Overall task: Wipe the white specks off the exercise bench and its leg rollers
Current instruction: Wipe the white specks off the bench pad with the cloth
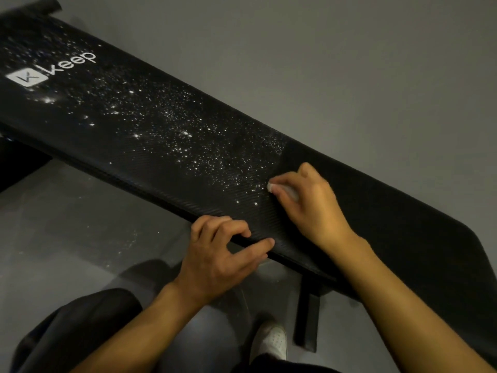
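right hand [309, 203] pinches a small white wipe [285, 190] against the speckled black bench [166, 125]; left hand [223, 254], fingers curled, grips the bench's near edge.

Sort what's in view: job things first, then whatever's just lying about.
Job: bench, specks, wipe held in the right hand, left hand on the bench edge.
Lying about: shoe, floor.
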Demonstrator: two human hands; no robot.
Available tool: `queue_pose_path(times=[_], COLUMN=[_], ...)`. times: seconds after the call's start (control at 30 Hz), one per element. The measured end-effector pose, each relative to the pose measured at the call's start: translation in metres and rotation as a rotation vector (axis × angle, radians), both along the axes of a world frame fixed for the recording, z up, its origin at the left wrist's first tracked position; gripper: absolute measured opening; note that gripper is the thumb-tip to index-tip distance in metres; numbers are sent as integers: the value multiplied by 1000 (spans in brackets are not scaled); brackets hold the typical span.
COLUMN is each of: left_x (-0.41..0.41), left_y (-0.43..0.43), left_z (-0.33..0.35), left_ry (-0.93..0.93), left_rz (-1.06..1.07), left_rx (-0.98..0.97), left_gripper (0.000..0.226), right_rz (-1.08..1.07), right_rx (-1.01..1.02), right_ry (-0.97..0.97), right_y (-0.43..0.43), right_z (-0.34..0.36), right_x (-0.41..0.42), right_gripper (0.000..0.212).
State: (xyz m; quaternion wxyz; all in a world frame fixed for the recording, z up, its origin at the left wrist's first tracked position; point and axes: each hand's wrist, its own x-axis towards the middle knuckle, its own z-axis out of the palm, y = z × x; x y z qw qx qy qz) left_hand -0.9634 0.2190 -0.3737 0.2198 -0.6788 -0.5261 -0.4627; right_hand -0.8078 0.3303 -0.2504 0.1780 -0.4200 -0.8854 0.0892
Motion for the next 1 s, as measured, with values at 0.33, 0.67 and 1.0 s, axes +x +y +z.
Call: queue_pose_path(times=[0.33, 0.67, 1.0], left_x=[1, 2, 7], left_y=[-1, 2, 3], left_z=[3, 1, -4], left_ry=[-14, 8, -4], left_rz=[-4, 17, 56], left_rx=[-1, 7, 28], left_gripper=[19, 18, 17], right_rz=[-89, 116, 166], right_rx=[-4, 2, -97], right_ry=[-21, -55, 41], right_y=[10, -3, -26], right_z=[4, 7, 1], right_x=[19, 19, 13], right_gripper=[25, 30, 23])
